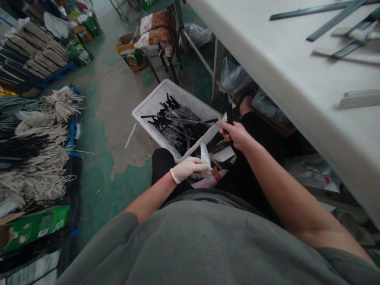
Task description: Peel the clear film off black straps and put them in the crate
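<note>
The fingers of the right hand [234,134], in the centre right of the frame, are curled closely around a black strip [230,111], which stands up out of the fist. The left hand [192,168], in a pale glove near the lower centre, has its fingers pressed together and seems to pinch a white piece [205,154]; what this piece is, I cannot tell. Both hands are near the close edge of a white bin [154,101] in the middle of the frame, where many black strips [181,126] lie in a loose heap. In the upper right, dark strips [335,20] and pale strips [360,99] rest on the tabletop [285,51]. In my judgement, the step in hand is handling one strip beside the bin; the next move probably calls for a steady right grip while the left fingers work with the white piece.
</note>
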`<action>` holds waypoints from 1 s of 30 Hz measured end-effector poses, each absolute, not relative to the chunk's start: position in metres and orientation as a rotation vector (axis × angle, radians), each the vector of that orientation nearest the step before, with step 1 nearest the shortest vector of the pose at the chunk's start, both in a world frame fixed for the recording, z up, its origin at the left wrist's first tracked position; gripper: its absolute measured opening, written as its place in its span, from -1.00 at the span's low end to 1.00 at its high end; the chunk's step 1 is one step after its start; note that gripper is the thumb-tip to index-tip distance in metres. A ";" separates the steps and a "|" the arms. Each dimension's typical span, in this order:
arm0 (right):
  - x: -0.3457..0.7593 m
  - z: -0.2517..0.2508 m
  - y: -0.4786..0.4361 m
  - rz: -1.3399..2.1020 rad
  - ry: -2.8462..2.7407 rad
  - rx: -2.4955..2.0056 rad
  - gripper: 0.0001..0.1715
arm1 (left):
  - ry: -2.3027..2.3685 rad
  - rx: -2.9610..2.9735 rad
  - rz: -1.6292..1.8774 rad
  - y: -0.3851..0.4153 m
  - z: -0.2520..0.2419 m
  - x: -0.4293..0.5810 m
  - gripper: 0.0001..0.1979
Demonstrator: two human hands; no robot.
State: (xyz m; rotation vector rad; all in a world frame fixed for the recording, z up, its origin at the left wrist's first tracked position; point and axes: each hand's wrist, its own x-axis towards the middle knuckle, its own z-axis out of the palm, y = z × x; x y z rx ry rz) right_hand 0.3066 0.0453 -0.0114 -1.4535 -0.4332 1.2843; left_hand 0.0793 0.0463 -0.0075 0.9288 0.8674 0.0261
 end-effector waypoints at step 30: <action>0.242 -0.017 -0.031 1.497 -0.562 -1.723 -0.44 | 0.706 1.780 0.345 0.024 -0.021 0.104 -0.88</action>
